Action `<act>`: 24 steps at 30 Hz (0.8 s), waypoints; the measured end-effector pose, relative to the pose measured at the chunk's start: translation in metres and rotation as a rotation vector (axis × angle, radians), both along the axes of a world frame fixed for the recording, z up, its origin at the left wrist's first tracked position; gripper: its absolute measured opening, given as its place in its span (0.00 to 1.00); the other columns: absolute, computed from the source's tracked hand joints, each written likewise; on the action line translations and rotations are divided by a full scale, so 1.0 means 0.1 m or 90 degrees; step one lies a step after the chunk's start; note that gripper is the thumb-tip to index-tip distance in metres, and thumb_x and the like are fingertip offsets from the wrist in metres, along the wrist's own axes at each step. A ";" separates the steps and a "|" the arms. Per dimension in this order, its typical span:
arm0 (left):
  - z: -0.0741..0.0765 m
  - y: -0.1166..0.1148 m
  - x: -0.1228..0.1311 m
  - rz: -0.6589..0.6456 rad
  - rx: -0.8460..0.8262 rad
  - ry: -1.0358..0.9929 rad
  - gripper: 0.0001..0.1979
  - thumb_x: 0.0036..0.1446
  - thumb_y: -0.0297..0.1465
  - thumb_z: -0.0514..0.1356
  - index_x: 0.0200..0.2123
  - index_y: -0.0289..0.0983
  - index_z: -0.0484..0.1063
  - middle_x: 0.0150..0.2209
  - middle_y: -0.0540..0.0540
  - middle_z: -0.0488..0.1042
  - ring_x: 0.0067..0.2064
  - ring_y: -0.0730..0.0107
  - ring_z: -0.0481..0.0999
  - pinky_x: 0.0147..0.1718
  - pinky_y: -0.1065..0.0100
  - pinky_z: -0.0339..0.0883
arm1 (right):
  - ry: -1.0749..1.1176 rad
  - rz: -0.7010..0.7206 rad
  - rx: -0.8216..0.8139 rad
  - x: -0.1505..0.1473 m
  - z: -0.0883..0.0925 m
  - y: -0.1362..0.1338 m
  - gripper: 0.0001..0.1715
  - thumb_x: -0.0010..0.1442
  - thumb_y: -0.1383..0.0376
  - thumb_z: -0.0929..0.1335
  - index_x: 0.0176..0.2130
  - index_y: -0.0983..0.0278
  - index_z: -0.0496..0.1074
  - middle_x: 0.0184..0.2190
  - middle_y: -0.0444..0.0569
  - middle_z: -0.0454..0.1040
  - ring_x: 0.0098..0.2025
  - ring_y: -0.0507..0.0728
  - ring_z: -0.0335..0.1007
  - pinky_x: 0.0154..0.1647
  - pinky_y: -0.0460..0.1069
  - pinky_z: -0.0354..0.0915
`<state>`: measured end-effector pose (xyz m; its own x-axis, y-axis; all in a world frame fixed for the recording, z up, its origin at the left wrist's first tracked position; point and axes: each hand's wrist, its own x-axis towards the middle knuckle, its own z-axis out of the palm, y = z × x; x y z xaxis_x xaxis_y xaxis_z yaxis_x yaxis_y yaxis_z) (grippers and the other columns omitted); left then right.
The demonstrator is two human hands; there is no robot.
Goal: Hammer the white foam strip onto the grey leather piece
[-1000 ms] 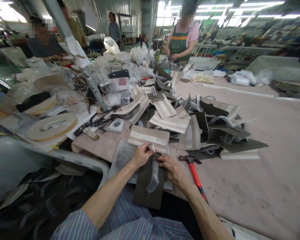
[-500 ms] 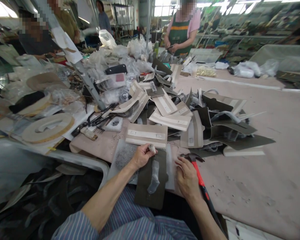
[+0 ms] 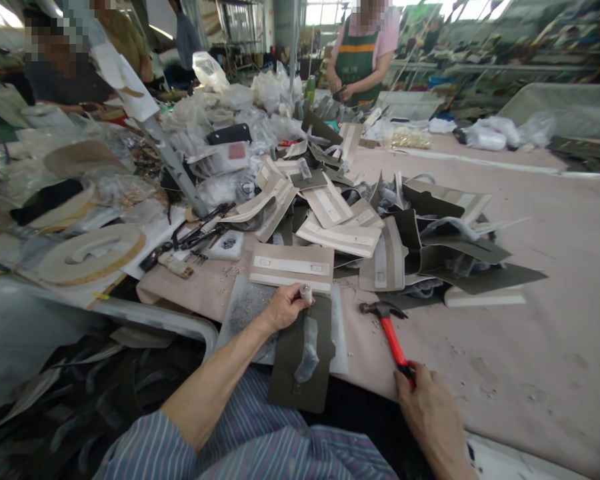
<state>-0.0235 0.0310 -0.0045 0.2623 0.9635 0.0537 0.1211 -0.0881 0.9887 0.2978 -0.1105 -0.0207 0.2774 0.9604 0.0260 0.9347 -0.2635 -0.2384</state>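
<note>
over at the far left i see a pale translucent plastic bin [image 3: 160, 317] full of dark pieces, and beyond it a broad, flat cream-coloured ring [image 3: 60, 263]. next comes a frosted flat board [image 3: 246, 307], with a dark olive rectangular panel [image 3: 286, 373] lying partly over it and jutting past the table edge toward the worker's lap. the left hand [image 3: 283, 310] pinches a short whitish cylinder [image 3: 305, 295] upright near the panel's far end; a cloudy plastic-wrapped strip [image 3: 309, 350] runs down the panel's middle. just beyond lies a beige panel with a white band [image 3: 293, 252], the marks in its two little boxes too small to read. farther back, a co-worker wears a green apron with an orange stripe [image 3: 363, 60], its pale chest lettering too blurred to make out. a heap of beige and olive panels [image 3: 387, 257] spreads rightward. below it, a red-and-black claw hammer [image 3: 393, 339] points its dark head toward the heap, the right hand [image 3: 433, 403] wrapped around its black handle.
</note>
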 end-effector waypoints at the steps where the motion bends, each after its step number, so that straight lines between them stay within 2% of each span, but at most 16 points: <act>1: 0.01 0.01 0.00 -0.009 0.005 0.013 0.06 0.55 0.30 0.63 0.36 0.35 0.76 0.34 0.46 0.80 0.37 0.65 0.78 0.41 0.68 0.69 | 0.054 -0.029 -0.037 -0.02 0.04 0.03 0.25 0.58 0.50 0.59 0.42 0.64 0.71 0.32 0.57 0.71 0.34 0.66 0.69 0.35 0.59 0.64; 3: 0.05 0.02 0.00 -0.028 0.015 0.036 0.05 0.55 0.29 0.62 0.35 0.35 0.76 0.33 0.47 0.80 0.36 0.66 0.77 0.40 0.68 0.68 | 0.262 -0.092 -0.122 -0.06 0.15 0.08 0.19 0.53 0.50 0.63 0.36 0.61 0.69 0.27 0.51 0.68 0.29 0.63 0.67 0.31 0.56 0.64; 6: 0.12 0.01 -0.01 -0.048 0.050 0.073 0.04 0.54 0.28 0.61 0.34 0.36 0.76 0.32 0.48 0.79 0.36 0.66 0.76 0.39 0.69 0.67 | 0.723 -0.159 -0.242 -0.21 0.39 0.12 0.19 0.46 0.50 0.70 0.32 0.61 0.67 0.24 0.43 0.64 0.22 0.53 0.59 0.22 0.50 0.60; 8: 0.15 -0.01 -0.01 -0.051 0.077 0.094 0.05 0.54 0.27 0.60 0.34 0.36 0.76 0.32 0.48 0.79 0.36 0.65 0.77 0.39 0.69 0.67 | 0.925 -0.195 -0.251 -0.36 0.58 0.13 0.22 0.45 0.50 0.73 0.32 0.61 0.66 0.23 0.40 0.61 0.18 0.48 0.52 0.17 0.46 0.54; 9: 0.15 -0.02 -0.01 -0.050 0.089 0.100 0.05 0.54 0.26 0.60 0.34 0.36 0.76 0.33 0.48 0.79 0.37 0.65 0.77 0.39 0.69 0.67 | 0.957 -0.211 -0.226 -0.44 0.67 0.13 0.24 0.45 0.49 0.73 0.33 0.61 0.66 0.23 0.38 0.60 0.17 0.47 0.49 0.16 0.45 0.51; 10: 0.16 -0.04 -0.01 -0.048 0.098 0.105 0.06 0.54 0.26 0.59 0.35 0.37 0.76 0.33 0.48 0.79 0.37 0.65 0.77 0.40 0.69 0.67 | 0.945 -0.217 -0.181 -0.52 0.76 0.13 0.25 0.48 0.46 0.72 0.34 0.61 0.65 0.22 0.37 0.58 0.17 0.47 0.47 0.15 0.44 0.49; 12: 0.16 -0.05 -0.01 -0.047 0.113 0.113 0.07 0.54 0.25 0.59 0.35 0.37 0.76 0.33 0.48 0.79 0.37 0.65 0.77 0.39 0.69 0.67 | 0.824 -0.181 -0.074 -0.65 0.90 0.15 0.26 0.55 0.41 0.67 0.36 0.60 0.65 0.21 0.37 0.58 0.16 0.49 0.50 0.14 0.45 0.49; 15: 0.14 -0.05 -0.01 -0.055 0.129 0.132 0.06 0.55 0.25 0.58 0.34 0.37 0.76 0.32 0.49 0.78 0.36 0.66 0.76 0.38 0.70 0.66 | 0.512 -0.033 0.063 -0.77 1.02 0.24 0.25 0.63 0.41 0.60 0.33 0.60 0.63 0.20 0.41 0.62 0.19 0.52 0.58 0.19 0.46 0.52; 17: 0.11 -0.04 -0.02 -0.052 0.131 0.143 0.06 0.55 0.25 0.58 0.34 0.37 0.76 0.32 0.49 0.77 0.35 0.66 0.75 0.37 0.70 0.65 | 0.322 0.098 0.078 -0.80 1.08 0.33 0.22 0.65 0.46 0.59 0.31 0.60 0.62 0.18 0.42 0.63 0.19 0.52 0.58 0.22 0.47 0.49; 20: 0.09 -0.03 -0.02 -0.043 0.132 0.155 0.07 0.55 0.25 0.58 0.35 0.36 0.75 0.32 0.49 0.77 0.35 0.67 0.75 0.38 0.70 0.65 | 0.165 0.235 -0.005 -0.77 1.27 0.48 0.17 0.65 0.53 0.60 0.30 0.59 0.61 0.16 0.41 0.61 0.16 0.52 0.54 0.21 0.48 0.42; 22: 0.08 -0.03 -0.02 -0.050 0.140 0.160 0.07 0.55 0.24 0.58 0.35 0.36 0.75 0.32 0.49 0.77 0.36 0.67 0.75 0.39 0.69 0.65 | 0.137 0.241 0.012 -0.74 1.51 0.55 0.17 0.65 0.53 0.59 0.29 0.59 0.60 0.15 0.41 0.60 0.15 0.51 0.52 0.20 0.48 0.41; 24: 0.09 -0.04 -0.02 -0.063 0.148 0.161 0.07 0.55 0.24 0.57 0.34 0.36 0.75 0.32 0.48 0.77 0.36 0.67 0.75 0.39 0.69 0.65 | 0.141 0.184 0.124 -0.73 1.76 0.57 0.18 0.66 0.51 0.58 0.31 0.59 0.61 0.16 0.41 0.61 0.16 0.52 0.55 0.20 0.47 0.46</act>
